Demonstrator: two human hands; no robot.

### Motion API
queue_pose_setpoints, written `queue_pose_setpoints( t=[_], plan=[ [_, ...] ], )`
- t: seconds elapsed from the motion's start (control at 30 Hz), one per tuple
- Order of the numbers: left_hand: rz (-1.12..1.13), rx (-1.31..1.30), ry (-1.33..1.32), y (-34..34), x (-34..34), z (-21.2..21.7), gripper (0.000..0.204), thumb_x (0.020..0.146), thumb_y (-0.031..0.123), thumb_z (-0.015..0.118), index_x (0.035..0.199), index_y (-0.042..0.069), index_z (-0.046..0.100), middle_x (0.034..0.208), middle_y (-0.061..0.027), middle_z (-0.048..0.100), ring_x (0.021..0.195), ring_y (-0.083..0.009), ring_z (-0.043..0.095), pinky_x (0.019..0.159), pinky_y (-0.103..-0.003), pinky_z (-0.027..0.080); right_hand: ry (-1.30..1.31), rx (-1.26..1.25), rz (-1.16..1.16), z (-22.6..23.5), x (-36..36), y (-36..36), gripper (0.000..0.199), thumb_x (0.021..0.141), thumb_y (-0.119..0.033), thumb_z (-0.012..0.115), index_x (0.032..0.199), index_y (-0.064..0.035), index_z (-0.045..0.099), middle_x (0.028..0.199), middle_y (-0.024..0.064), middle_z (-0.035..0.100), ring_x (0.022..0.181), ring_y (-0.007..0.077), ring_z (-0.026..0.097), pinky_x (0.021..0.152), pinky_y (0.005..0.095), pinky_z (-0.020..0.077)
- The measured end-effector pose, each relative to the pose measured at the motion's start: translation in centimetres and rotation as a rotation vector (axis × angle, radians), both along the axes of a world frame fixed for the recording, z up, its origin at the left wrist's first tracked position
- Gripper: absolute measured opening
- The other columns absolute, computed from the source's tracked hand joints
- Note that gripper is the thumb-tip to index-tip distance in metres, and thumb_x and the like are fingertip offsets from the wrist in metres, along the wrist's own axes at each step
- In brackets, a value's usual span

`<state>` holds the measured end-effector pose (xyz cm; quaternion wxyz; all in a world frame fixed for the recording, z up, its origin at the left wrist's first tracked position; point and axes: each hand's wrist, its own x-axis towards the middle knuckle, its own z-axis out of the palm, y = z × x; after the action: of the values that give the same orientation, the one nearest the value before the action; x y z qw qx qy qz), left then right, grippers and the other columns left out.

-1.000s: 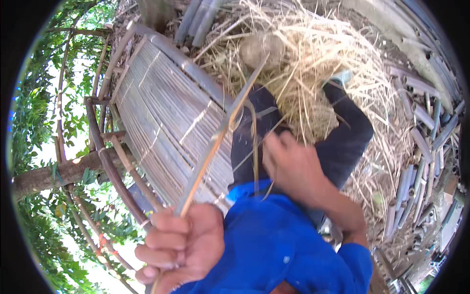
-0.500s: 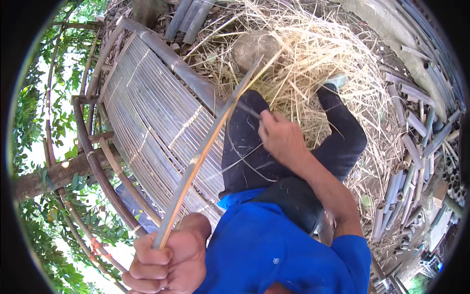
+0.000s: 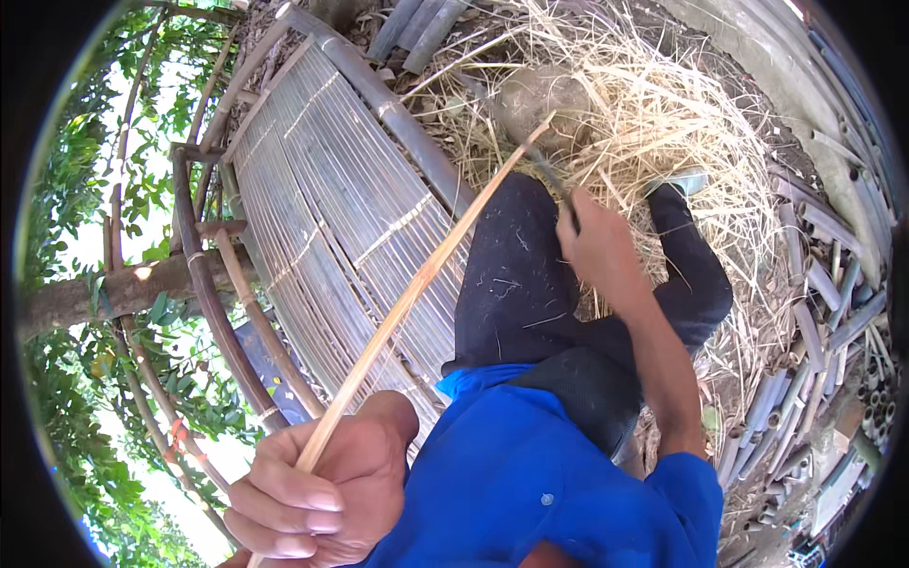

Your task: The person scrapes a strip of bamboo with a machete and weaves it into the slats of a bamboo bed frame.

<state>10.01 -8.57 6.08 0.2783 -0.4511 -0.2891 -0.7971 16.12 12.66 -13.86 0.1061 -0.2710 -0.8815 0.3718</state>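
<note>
Spreading across the left, the bamboo slats (image 3: 350,180) sit beside a wide heap of pale shavings (image 3: 672,104), far and right of centre. Bamboo pieces (image 3: 833,228) lie stacked along the right edge. Dark trousers (image 3: 511,275), flecked with bits, fill the middle. Of the hands, the left (image 3: 331,492), near and left, is closed round the strip's near end; the right (image 3: 606,246), farther off above the trousers, grips what looks like a knife (image 3: 551,175).

The strip (image 3: 417,286) slants from the left hand, far and right, to the knife; whether blade and strip touch, I cannot tell. Its bared upper face suggests that side is largely pared; how much paring remains is unclear, with the underside hidden. It looks long, slim and nearly straight, pale straw with tan streaks, narrowing to a fine, darker far tip.
</note>
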Motion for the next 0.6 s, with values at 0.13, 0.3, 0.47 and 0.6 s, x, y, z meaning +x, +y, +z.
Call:
queue_pose_setpoints(
  t=[0.13, 0.3, 0.47, 0.6],
  plan=[
    [0.029, -0.010, 0.014, 1.6, 1.0, -0.2, 0.020, 0.111, 0.025, 0.043, 0.121, 0.011, 0.053, 0.082, -0.0026, 0.048, 0.062, -0.0117, 0.036, 0.054, -0.027, 0.037, 0.237, 0.181, 0.128, 6.9, 3.1, -6.1, 0.013, 0.093, -0.015, 0.062, 0.093, -0.0065, 0.053, 0.074, 0.0154, 0.057, 0.058, 0.0368, 0.063, 0.049, 0.0445, 0.0532],
    [0.072, 0.045, 0.009, 1.3, 2.5, -1.4, 0.035, 0.111, 0.022, 0.041, 0.146, 0.019, 0.038, 0.082, -0.0021, 0.044, 0.063, -0.0113, 0.032, 0.052, -0.027, 0.032, 0.487, 0.436, 0.246, 12.5, 6.7, -10.6, 0.012, 0.086, -0.014, 0.066, 0.092, -0.0063, 0.061, 0.075, 0.0060, 0.053, 0.055, 0.0190, 0.059, 0.046, 0.0340, 0.0504],
    [0.186, -0.018, 0.064, 1.7, 2.6, -0.9, 0.036, 0.112, 0.021, 0.038, 0.148, 0.020, 0.036, 0.081, -0.0017, 0.040, 0.061, -0.0117, 0.031, 0.051, -0.026, 0.030, 0.199, 0.260, 0.085, 8.5, 5.0, -8.2, 0.008, 0.092, -0.016, 0.061, 0.093, -0.0084, 0.059, 0.073, 0.0075, 0.053, 0.055, 0.0224, 0.063, 0.043, 0.0370, 0.0521],
    [0.120, 0.031, 0.061, 1.4, 2.3, -1.3, 0.035, 0.112, 0.021, 0.037, 0.147, 0.021, 0.036, 0.081, -0.0013, 0.038, 0.061, -0.0115, 0.031, 0.050, -0.026, 0.030, 0.285, 0.284, 0.191, 9.6, 6.2, -8.8, 0.017, 0.088, -0.019, 0.069, 0.092, -0.0091, 0.056, 0.079, 0.0105, 0.054, 0.056, 0.0290, 0.062, 0.047, 0.0418, 0.0525]
  ],
)
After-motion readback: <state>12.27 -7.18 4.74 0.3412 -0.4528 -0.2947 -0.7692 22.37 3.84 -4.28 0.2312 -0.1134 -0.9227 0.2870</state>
